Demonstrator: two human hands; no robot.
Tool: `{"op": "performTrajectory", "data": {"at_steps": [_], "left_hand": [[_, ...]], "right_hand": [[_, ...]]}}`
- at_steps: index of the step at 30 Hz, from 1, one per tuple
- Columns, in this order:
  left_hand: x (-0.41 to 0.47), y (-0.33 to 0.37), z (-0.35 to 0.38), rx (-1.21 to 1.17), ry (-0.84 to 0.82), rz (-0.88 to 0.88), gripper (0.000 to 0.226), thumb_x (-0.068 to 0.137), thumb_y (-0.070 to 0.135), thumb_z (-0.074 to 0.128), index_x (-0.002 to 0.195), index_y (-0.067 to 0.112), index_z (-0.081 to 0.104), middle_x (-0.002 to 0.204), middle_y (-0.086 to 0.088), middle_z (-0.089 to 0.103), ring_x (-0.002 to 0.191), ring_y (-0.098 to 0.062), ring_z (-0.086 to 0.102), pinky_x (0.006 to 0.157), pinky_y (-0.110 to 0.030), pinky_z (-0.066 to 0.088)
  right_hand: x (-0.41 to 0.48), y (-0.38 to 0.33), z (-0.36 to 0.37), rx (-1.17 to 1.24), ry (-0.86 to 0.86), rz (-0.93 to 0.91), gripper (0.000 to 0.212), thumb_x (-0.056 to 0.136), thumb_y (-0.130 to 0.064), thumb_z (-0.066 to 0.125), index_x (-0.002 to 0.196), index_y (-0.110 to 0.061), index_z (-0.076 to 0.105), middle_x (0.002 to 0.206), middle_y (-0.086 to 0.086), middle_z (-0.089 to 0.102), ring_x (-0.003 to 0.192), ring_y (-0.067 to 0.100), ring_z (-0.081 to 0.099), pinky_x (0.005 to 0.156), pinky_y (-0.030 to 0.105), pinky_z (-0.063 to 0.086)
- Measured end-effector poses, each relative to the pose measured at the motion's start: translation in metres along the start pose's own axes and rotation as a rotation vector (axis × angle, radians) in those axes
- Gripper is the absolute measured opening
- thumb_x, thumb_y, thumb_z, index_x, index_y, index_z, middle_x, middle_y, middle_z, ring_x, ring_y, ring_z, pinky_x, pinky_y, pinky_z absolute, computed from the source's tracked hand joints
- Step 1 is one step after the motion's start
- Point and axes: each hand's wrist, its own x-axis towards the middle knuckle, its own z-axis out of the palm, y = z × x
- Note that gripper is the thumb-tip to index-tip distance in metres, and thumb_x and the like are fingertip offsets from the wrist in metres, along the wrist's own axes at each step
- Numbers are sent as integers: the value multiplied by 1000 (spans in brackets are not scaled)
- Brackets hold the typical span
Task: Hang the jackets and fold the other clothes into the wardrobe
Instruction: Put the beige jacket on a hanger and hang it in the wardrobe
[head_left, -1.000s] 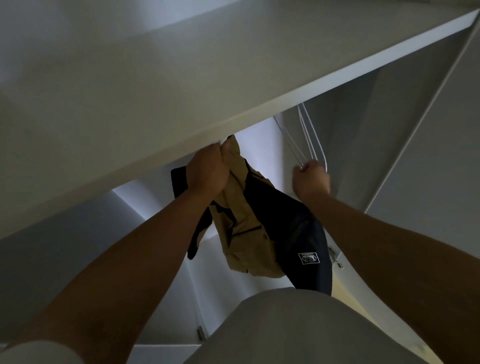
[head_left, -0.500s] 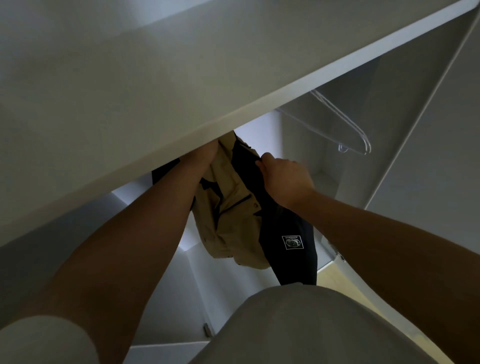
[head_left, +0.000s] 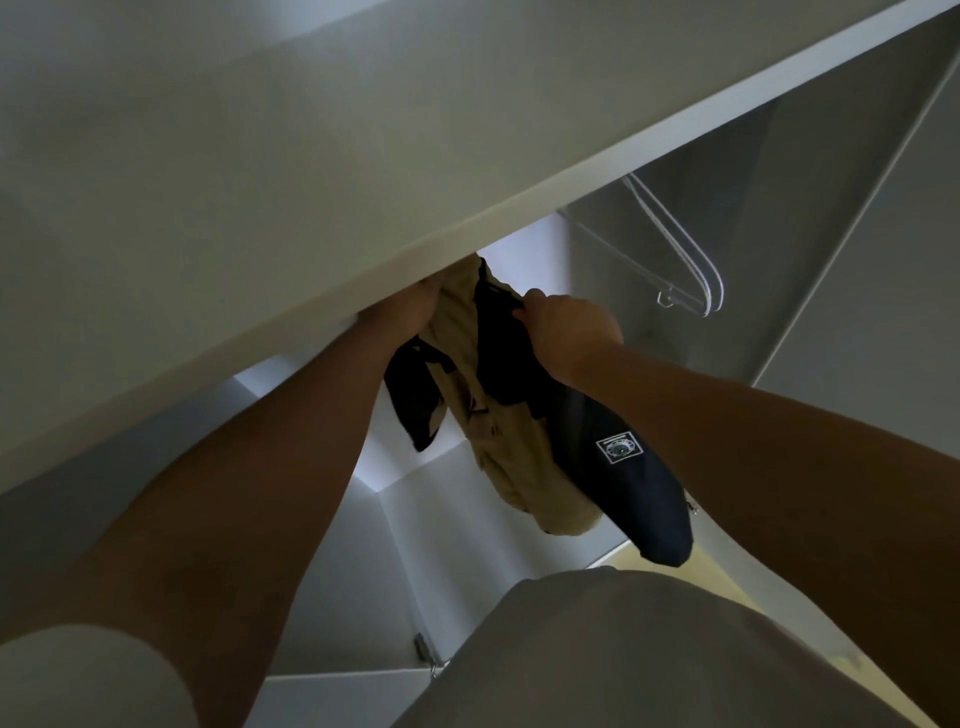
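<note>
2 hands are now at the jacket (head_left: 519, 431). A second ago the right hand (head_left: 569, 332) was over at the empty hangers (head_left: 691, 260); it has since crossed to pinch the navy panel just below the shelf board (head_left: 467, 208). The left hand (head_left: 408, 312) has pushed further up under the board's front edge, so its fingers are hidden and I cannot tell whether they are closed on the collar. I judge the jacket is being hung behind that board while the right hand steadies it. It droops limp below the board, soft matte cloth in tan and navy with a small white patch (head_left: 615, 449). The hangers, right of the board's edge, are thin, pale, smooth loops.
</note>
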Motion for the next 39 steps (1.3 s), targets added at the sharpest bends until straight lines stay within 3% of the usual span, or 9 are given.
{"op": "performTrajectory", "data": {"at_steps": [4, 8, 12, 16, 19, 21, 26, 32, 39], "left_hand": [[-6, -18, 1, 54, -91, 98, 69, 100, 38, 55, 157, 13, 24, 160, -7, 31, 147, -23, 29, 122, -41, 24], [-23, -34, 12, -92, -140, 48, 84, 95, 25, 67, 159, 16, 14, 159, -9, 33, 145, -24, 34, 119, -44, 31], [-34, -49, 20, -246, -107, -83, 69, 90, 9, 71, 151, 13, 38, 139, -13, 57, 124, -28, 57, 105, -47, 48], [-44, -61, 26, -301, -175, -137, 51, 86, 0, 69, 135, 8, 57, 121, -11, 65, 109, -33, 65, 93, -48, 56], [-52, -78, 35, -383, -223, -166, 54, 89, -6, 62, 141, 9, 54, 121, -14, 64, 116, -35, 62, 92, -43, 57], [-60, -92, 41, -349, -247, -143, 45, 95, -1, 58, 138, 10, 57, 124, -18, 65, 115, -36, 63, 84, -33, 60], [-91, -128, 55, -293, -276, -250, 31, 98, -2, 50, 126, 3, 62, 120, -19, 67, 77, -20, 68, 53, -13, 50], [-131, -146, 61, -230, -303, -402, 25, 97, 2, 54, 120, 7, 63, 112, -9, 69, 68, -18, 68, 52, -15, 49], [-153, -161, 87, -257, -308, -497, 18, 94, 7, 58, 96, 23, 64, 100, -3, 72, 60, -9, 68, 53, -21, 49]], "right_hand": [[7, 7, -9, -40, -60, 80, 30, 108, -33, 32, 118, -12, 50, 75, -1, 43, 64, 17, 44, 56, 28, 31], [-2, 8, -6, -132, -54, 124, 31, 96, -20, 50, 126, -13, 47, 115, 12, 54, 107, 32, 55, 81, 41, 41], [-17, -3, 7, -147, 44, 193, 53, 83, -17, 66, 128, -11, 38, 121, 17, 47, 110, 32, 51, 90, 43, 46], [-31, -17, 25, -163, 88, 158, 49, 83, -22, 68, 126, -12, 45, 120, 17, 48, 107, 33, 49, 91, 44, 46], [-45, -26, 45, -104, -29, 76, 38, 87, -21, 64, 121, -12, 51, 116, 15, 52, 106, 34, 52, 88, 43, 46], [-57, -32, 59, -38, -147, 62, 44, 84, -19, 67, 125, -13, 51, 115, 13, 53, 105, 33, 55, 88, 43, 48], [-83, -32, 75, 120, -424, 115, 39, 89, -13, 60, 128, -12, 55, 119, 11, 57, 104, 33, 61, 92, 45, 54], [-95, -17, 82, 192, -601, 124, 39, 98, -13, 54, 137, -7, 51, 131, 13, 58, 116, 31, 60, 100, 40, 52], [-108, -27, 97, 229, -725, 146, 35, 101, -10, 48, 134, 0, 54, 136, 17, 57, 123, 31, 56, 99, 34, 48]]}}
